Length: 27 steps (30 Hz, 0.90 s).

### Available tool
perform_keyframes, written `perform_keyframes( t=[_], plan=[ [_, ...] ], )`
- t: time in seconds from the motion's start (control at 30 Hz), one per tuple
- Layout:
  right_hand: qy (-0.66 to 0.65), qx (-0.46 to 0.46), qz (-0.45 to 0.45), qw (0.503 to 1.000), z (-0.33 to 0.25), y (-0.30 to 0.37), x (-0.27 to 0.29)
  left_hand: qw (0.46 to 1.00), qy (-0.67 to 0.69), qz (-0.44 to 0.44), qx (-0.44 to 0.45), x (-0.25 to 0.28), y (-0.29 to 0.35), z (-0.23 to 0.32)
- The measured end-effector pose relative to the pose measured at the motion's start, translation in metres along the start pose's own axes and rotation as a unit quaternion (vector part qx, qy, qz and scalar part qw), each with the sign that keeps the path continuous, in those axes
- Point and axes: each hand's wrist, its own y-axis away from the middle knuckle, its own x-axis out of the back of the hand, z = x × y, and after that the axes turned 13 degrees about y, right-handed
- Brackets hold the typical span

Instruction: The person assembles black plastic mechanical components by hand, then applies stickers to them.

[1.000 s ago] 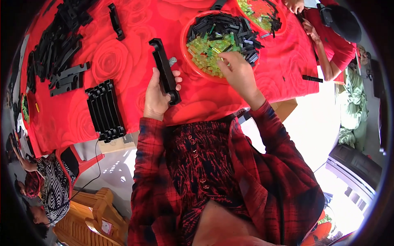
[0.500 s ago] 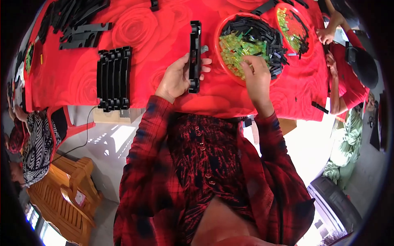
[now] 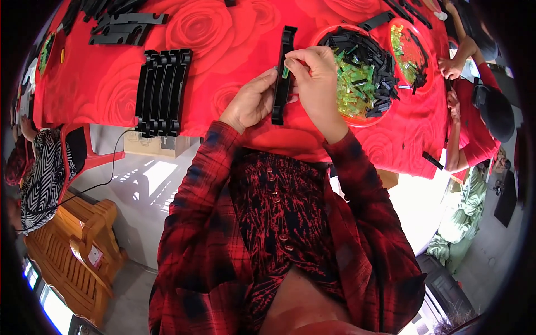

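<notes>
With the left hand [image 3: 251, 103] gripping a black holder [image 3: 282, 101] above the red tablecloth [image 3: 234, 50], the right hand [image 3: 317, 78] pinches a small green piece [image 3: 286, 72] at its upper half, seating not discernible, while similar holders [image 3: 163, 92] lie grouped at left and a red bowl [image 3: 365, 123] contains many loose pieces [image 3: 354, 92].

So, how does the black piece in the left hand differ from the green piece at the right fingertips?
The black piece is long; the green piece is far shorter. The black piece looks dark throughout, the green piece bright. The left hand holds the black piece, while the green piece is at the right hand's fingertips, over the black piece. Both look narrow.
</notes>
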Motion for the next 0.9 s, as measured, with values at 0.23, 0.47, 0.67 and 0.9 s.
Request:
perform_keyframes(
  t=[0.23, 0.47, 0.67, 0.9],
  plan=[
    [0.078, 0.032, 0.031, 0.996, 0.003, 0.007, -0.011, 1.000, -0.010, 0.004, -0.002, 0.009, -0.003, -0.001],
    [0.116, 0.076, 0.041, 0.990, -0.001, 0.005, -0.009, 0.999, -0.043, 0.021, -0.001, 0.011, -0.004, 0.000],
    [0.136, 0.091, 0.021, 0.986, -0.002, 0.008, -0.008, 1.000, -0.016, 0.008, 0.001, 0.011, -0.004, 0.000],
    [0.171, 0.093, -0.013, 0.981, 0.000, 0.013, -0.008, 0.999, -0.036, 0.033, -0.006, 0.008, -0.002, -0.002]
  ],
)
